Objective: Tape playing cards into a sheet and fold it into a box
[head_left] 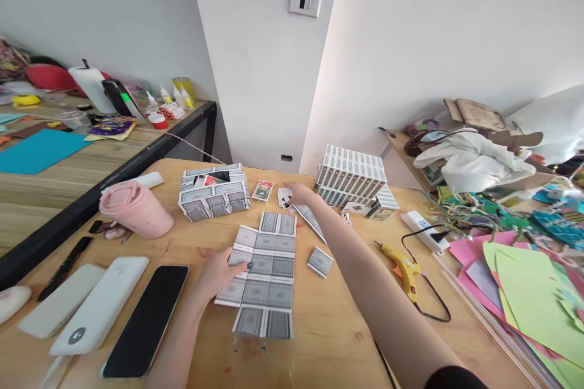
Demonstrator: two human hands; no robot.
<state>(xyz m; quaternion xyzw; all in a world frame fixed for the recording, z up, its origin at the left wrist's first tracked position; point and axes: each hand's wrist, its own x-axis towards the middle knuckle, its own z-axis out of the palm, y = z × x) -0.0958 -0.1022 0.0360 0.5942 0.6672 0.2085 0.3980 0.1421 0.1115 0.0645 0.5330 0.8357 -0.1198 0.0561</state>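
A sheet of joined playing cards (269, 264), grey patterned backs up, lies in front of me, with folded flaps along its sides. My left hand (221, 270) grips its left edge, thumb on top; the other fingers are partly hidden. Stretched far forward, my right hand (301, 193) is closed at the edge of a face-up playing card (283, 197) with black club marks. Under my right forearm lies a narrow folded strip of cards (311, 222). A small square card piece (320, 262) rests right of the sheet.
Behind stand an open card-covered box (214, 194), a red-and-green card pack (263, 190) and a large block built of cards (351, 173). Right: a yellow glue gun (401, 267) with cord, a power strip (424, 231). Left: a pink cup (134, 209), a phone (146, 322), a power bank (103, 304).
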